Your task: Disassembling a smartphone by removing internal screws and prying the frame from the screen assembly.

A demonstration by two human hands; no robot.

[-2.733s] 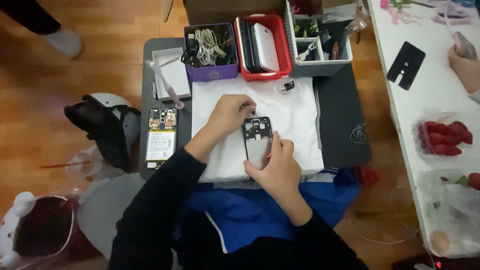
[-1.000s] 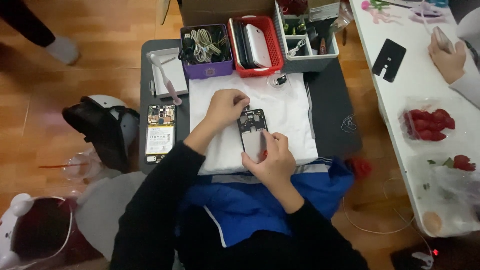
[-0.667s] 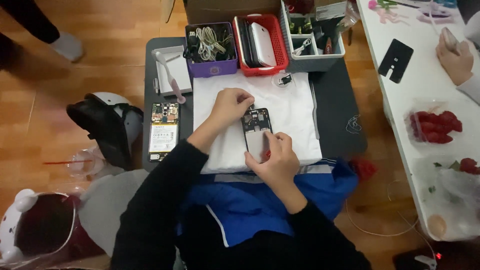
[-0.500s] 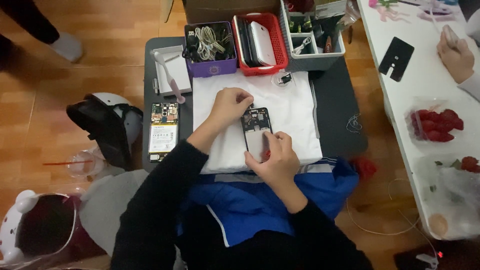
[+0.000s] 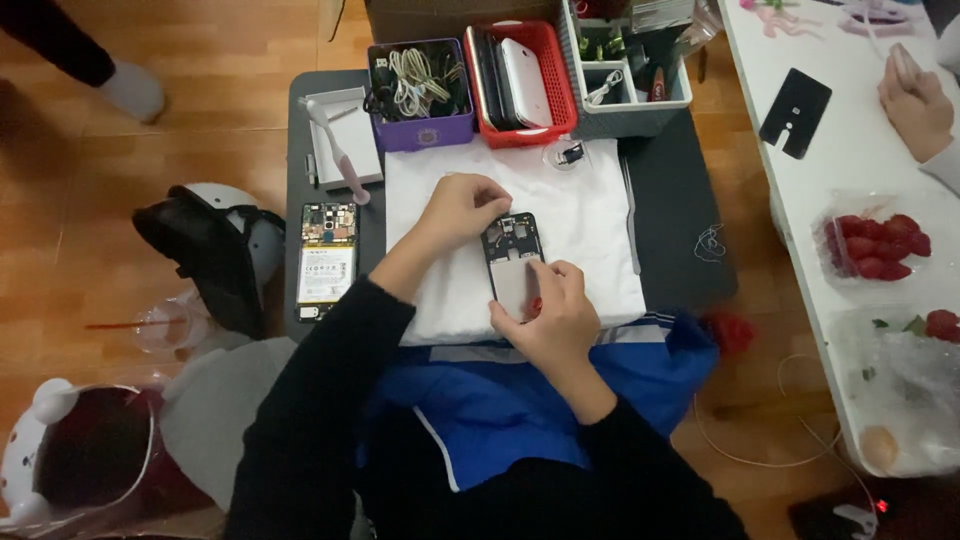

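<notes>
An opened phone frame (image 5: 513,258) lies on a white cloth (image 5: 590,235) spread over a small dark table (image 5: 672,200). My left hand (image 5: 458,208) rests on the cloth with its fingers pinched at the frame's upper left corner. My right hand (image 5: 546,315) covers the frame's lower end and holds it down; something small and red shows under its fingers. A second opened phone (image 5: 326,262) with its battery and board exposed lies at the table's left edge, apart from both hands.
At the table's back stand a purple box of cables (image 5: 418,88), a red basket of phones (image 5: 518,72) and a grey parts tray (image 5: 625,75). A white table (image 5: 800,190) on the right holds strawberries (image 5: 875,245); another person's hand (image 5: 915,100) rests there. A helmet (image 5: 215,255) lies left.
The phone frame was held up off the cloth earlier; now it lies flat under my hands. The view has shifted slightly. My hands stay at the frame.
</notes>
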